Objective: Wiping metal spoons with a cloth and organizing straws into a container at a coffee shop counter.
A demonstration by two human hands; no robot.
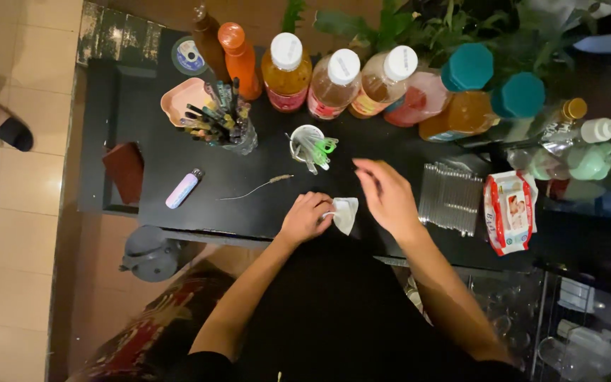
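Left hand (305, 218) pinches the white wipe (346, 213) at centre frame; right hand (389, 198) hovers half-open, empty. Best keep that pinch firm while unfolding.

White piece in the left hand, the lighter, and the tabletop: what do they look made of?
White piece, pinched by the left hand: probably tissue or a thin wipe; it is soft, matte and creased. Lighter: likely plastic, pale lilac, smooth with a slight sheen, and a metal-looking cap. Tabletop: dark, fairly matte; could be painted wood or laminate, hard to tell.
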